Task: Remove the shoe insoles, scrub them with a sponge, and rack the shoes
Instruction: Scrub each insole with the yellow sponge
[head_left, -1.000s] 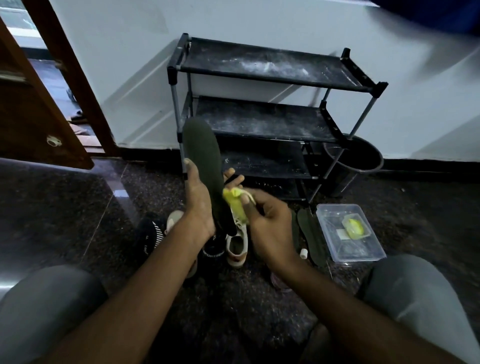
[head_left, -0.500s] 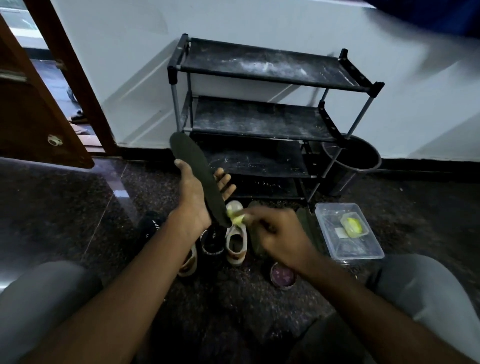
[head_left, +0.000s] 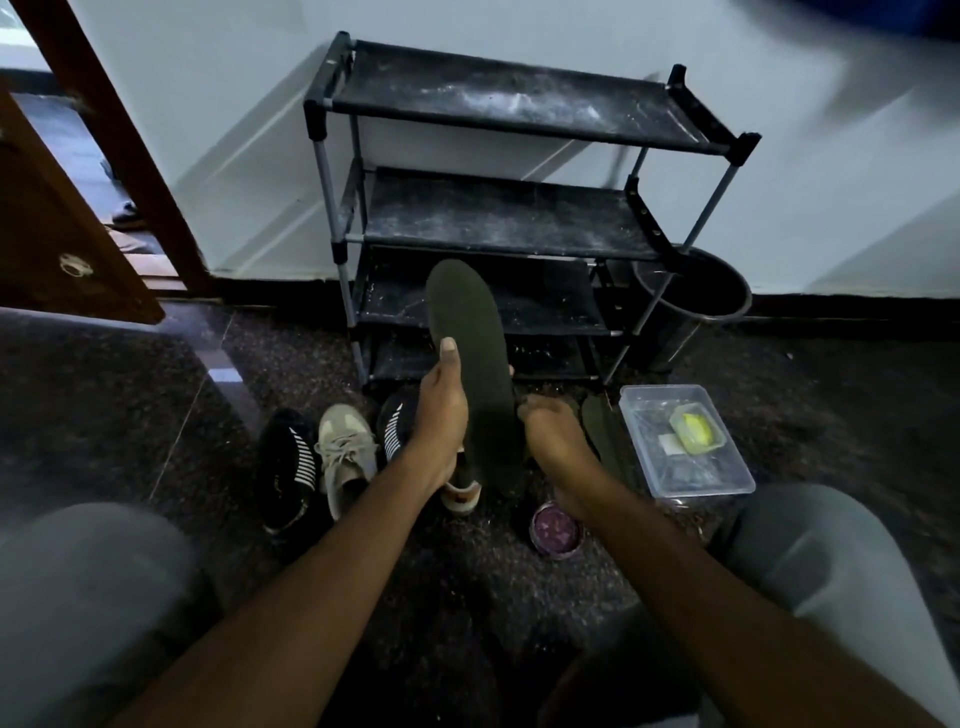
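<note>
My left hand grips the dark green insole upright, thumb across its face, in front of the dusty black shoe rack that stands against the white wall. My right hand curls at the insole's right edge; I cannot tell what its fingers hold. Shoes stand on the dark speckled floor below, with a clear box and a black bucket to the right.

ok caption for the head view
Left hand holds a dark green insole upright before the black shoe rack, right hand beside it.
</note>
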